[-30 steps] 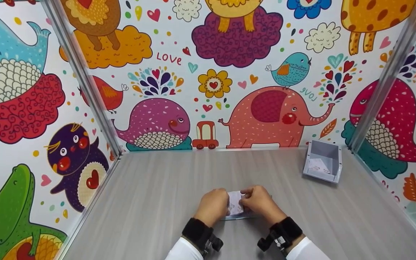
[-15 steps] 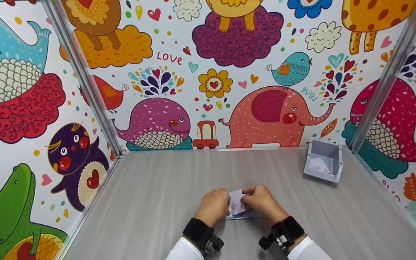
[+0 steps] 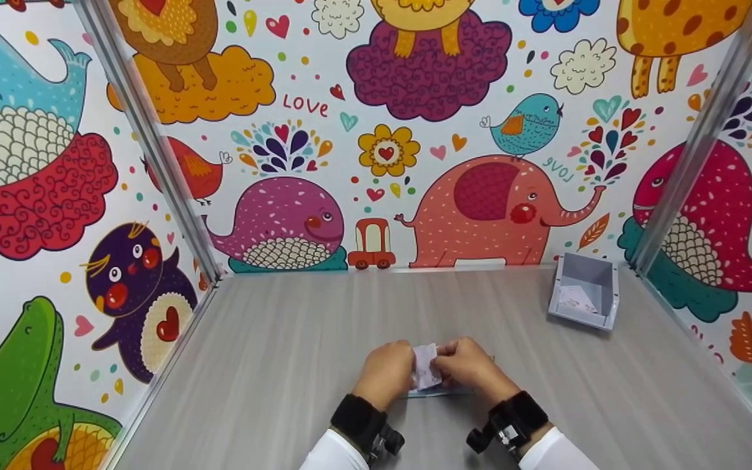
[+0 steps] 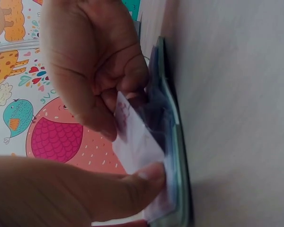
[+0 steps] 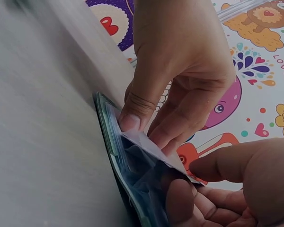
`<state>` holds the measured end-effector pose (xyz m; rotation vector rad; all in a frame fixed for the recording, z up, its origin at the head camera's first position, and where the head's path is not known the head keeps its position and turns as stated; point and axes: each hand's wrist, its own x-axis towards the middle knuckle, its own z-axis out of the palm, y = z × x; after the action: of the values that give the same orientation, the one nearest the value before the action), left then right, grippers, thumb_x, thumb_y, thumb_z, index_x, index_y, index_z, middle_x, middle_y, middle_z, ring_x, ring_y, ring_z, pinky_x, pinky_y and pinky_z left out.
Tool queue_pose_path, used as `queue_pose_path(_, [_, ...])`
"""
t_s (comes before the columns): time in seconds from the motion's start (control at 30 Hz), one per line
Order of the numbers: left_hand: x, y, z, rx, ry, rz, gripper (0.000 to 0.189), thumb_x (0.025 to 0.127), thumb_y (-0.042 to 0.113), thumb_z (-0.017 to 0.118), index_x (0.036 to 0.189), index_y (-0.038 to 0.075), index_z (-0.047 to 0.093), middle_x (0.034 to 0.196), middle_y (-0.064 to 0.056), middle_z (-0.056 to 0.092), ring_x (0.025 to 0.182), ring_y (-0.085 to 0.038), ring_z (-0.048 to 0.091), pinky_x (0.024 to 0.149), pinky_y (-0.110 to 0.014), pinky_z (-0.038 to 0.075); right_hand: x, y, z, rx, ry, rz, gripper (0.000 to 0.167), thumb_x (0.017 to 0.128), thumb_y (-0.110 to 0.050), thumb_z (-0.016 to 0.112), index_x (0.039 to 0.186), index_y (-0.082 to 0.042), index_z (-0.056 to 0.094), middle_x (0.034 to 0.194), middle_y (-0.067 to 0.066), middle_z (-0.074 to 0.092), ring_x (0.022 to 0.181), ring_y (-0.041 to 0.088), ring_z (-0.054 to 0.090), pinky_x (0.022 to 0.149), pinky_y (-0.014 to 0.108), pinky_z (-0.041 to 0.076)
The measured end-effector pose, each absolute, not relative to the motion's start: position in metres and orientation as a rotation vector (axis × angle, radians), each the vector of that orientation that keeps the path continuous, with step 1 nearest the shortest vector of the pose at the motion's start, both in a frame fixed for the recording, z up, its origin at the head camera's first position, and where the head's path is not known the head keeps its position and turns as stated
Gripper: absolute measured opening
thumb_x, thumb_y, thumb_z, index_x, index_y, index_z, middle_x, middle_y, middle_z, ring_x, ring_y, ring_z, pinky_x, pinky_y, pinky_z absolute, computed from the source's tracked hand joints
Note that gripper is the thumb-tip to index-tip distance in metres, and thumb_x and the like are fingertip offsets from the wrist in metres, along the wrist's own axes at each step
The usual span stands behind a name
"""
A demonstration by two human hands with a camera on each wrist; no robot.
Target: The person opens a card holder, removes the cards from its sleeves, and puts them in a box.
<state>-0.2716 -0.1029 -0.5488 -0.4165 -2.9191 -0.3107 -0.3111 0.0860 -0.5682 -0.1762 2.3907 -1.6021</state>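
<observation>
A pale slip of paper or card (image 3: 425, 367) with faint pinkish print stands tilted between my hands, at a booklet-like holder (image 5: 114, 142) with clear plastic pockets and a greenish edge. My left hand (image 3: 384, 369) grips the holder, its thumb (image 4: 149, 182) pressing on the slip's lower part. With thumb and fingers my right hand (image 3: 470, 364) pinches the slip's other edge. In the right wrist view, loose clear plastic bulges beneath the slip. Much of the holder lies hidden behind both hands in the head view.
A grey open bin (image 3: 585, 290) with similar printed slips (image 3: 577, 299) inside stands at the table's back right. Walls with cartoon animals (image 3: 480, 215) and metal corner posts (image 3: 154, 143) enclose the wood-grain table (image 3: 284, 326).
My right hand rose a little with the slip, then came slightly back down; the slip's tilt shifted. The left hand has stayed almost still on the holder.
</observation>
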Motion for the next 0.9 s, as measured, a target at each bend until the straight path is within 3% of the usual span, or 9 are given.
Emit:
queue_pose_path(0.2, [-0.271,-0.103,-0.549,-0.423,-2.924,-0.28,0.029,0.075,0.016,0.103,0.083,0.012,0.075,0.085,-0.003,0.074,0.079,-0.025,0.073,0.073,-0.039,0.061,-0.31,0.086,-0.566,-0.217,2.497,-1.544,0.023,0.085,-0.001,0.072,0.105,0.005,0.083,0.078,0.002,0.073,0.057,0.011,0.064,0.055,0.022,0.054])
queue_pose_path(0.43, [-0.271,-0.102,-0.547,-0.432,-2.933,-0.223,0.03,0.074,0.019,0.105,0.082,0.013,0.077,0.086,-0.003,0.075,0.081,-0.024,0.074,0.074,-0.039,0.062,-0.311,0.088,-0.562,-0.168,2.585,-1.56,0.015,0.082,0.001,0.067,0.087,0.0,0.081,0.069,-0.002,0.064,0.056,0.011,0.055,0.051,0.022,0.045])
queue_pose_path(0.63, [-0.271,-0.102,-0.547,-0.433,-2.936,-0.24,0.028,0.074,0.019,0.104,0.083,0.011,0.079,0.087,-0.005,0.076,0.081,-0.025,0.074,0.074,-0.04,0.062,-0.313,0.093,-0.554,-0.201,2.765,-1.458,0.011,0.082,0.002,0.069,0.075,-0.004,0.075,0.07,-0.003,0.061,0.063,0.013,0.053,0.056,0.024,0.042])
queue_pose_path(0.9, [-0.273,-0.1,-0.548,-0.426,-2.966,-0.247,0.022,0.078,0.017,0.101,0.083,0.013,0.081,0.086,-0.002,0.074,0.079,-0.023,0.072,0.072,-0.038,0.06,-0.318,0.105,-0.54,-0.168,2.891,-1.279,0.012,0.092,-0.002,0.071,0.081,-0.003,0.077,0.077,0.002,0.068,0.07,0.017,0.061,0.06,0.027,0.049])
